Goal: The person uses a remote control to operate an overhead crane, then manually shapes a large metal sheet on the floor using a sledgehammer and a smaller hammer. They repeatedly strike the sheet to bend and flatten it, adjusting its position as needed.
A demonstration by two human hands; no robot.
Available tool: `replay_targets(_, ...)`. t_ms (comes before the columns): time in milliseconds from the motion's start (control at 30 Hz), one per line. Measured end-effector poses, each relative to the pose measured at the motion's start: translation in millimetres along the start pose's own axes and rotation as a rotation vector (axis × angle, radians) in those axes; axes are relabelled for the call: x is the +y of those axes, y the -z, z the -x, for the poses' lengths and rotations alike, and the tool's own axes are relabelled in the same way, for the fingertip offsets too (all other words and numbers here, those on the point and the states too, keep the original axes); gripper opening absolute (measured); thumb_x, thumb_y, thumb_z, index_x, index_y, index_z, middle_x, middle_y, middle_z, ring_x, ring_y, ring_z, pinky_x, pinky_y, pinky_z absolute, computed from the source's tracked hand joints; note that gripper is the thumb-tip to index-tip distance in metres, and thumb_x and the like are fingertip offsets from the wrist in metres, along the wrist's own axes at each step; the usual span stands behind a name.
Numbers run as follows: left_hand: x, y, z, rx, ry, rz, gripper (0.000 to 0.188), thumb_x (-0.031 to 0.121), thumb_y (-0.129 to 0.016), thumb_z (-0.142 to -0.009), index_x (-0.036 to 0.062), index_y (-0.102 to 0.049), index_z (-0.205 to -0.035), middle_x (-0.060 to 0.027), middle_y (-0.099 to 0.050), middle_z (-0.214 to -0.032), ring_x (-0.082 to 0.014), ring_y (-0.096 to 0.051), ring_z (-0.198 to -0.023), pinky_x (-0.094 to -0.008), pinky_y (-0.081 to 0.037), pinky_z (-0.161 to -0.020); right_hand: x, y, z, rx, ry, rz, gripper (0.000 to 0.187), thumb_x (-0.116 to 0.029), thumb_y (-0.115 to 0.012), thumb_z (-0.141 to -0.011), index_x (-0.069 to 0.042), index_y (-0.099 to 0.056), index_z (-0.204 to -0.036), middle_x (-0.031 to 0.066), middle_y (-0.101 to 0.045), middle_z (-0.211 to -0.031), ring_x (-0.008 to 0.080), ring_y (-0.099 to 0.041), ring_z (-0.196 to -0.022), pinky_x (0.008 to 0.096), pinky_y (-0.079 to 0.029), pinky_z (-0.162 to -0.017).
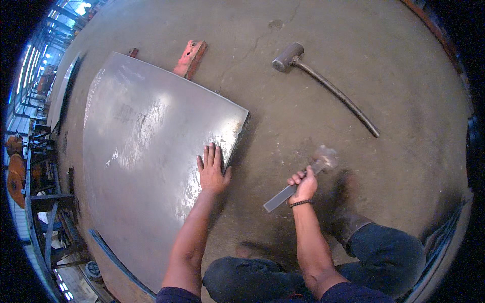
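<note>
My left hand point(213, 172) lies flat, fingers spread, on the right edge of a large grey metal plate point(146, 121). The plate has shiny worn patches and chalk marks. My right hand point(305, 186), with a dark beaded bracelet at the wrist, is closed around the flat grey metal handle of a short hammer point(279, 198). The hammer's head points away from me and is smeared by motion. It is held over the floor, to the right of the plate and apart from it.
A long-handled sledgehammer point(331, 87) lies on the concrete floor point(404, 101) beyond my right hand. Red metal block point(190, 58) sticks out from under the plate's far edge. Steel framing point(46, 204) and an orange machine part point(16, 174) stand at the left. My bent knees are close below.
</note>
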State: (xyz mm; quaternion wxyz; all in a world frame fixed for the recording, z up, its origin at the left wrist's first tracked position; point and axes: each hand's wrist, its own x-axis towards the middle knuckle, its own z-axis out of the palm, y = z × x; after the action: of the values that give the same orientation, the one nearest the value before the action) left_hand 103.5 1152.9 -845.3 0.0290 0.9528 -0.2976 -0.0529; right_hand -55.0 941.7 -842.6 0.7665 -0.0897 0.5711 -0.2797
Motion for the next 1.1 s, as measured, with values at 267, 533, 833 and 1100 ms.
replay_targets(267,14,-5,-4,0.031,0.009,0.047,0.075,0.036,-0.061,-0.082,0.0071,-0.032,-0.145,-0.0116,-0.023,-0.154,-0.0275,-0.015,-0.145,-0.0515,-0.008,-0.116,62,-95,7,-0.298,-0.126,0.289,0.017,-0.018,-0.052,-0.093,-0.01,-0.039,-0.086,-0.0011,-0.039,-0.064,0.0113,-0.04,-0.048,0.0302,-0.036,-0.043)
replay_targets(533,16,-3,-8,0.063,0.007,0.076,0.073,0.037,-0.062,-0.082,0.0092,-0.034,-0.144,-0.0106,-0.027,-0.153,-0.0266,-0.019,-0.143,-0.0502,-0.01,-0.116,44,-70,6,-0.346,-0.354,0.474,0.014,-0.012,-0.053,-0.092,-0.013,-0.04,-0.088,-0.0018,-0.04,-0.065,0.0086,-0.037,-0.047,0.0281,-0.034,-0.041)
replay_targets(833,-39,2,45,0.19,0.323,0.134,0.065,0.049,-0.049,-0.091,0.0103,-0.039,-0.142,-0.0126,-0.032,-0.15,-0.029,-0.024,-0.141,-0.0513,-0.012,-0.115,42,-23,-33,-0.507,-0.578,0.454,0.024,-0.018,-0.056,-0.089,-0.016,-0.037,-0.075,-0.0037,-0.032,-0.061,0.0098,-0.029,-0.046,0.0277,-0.027,-0.045)
replay_targets(1100,-147,-65,293,0.587,2.18,-0.013,0.074,0.043,-0.059,-0.086,-0.0008,-0.035,-0.14,-0.0198,-0.025,-0.15,-0.0312,-0.02,-0.141,-0.0545,-0.018,-0.111,21,-33,-80,-0.441,-0.63,0.481,0.021,-0.024,-0.057,-0.086,-0.014,-0.04,-0.078,-0.0041,-0.037,-0.06,0.0094,-0.034,-0.044,0.0258,-0.032,-0.042)
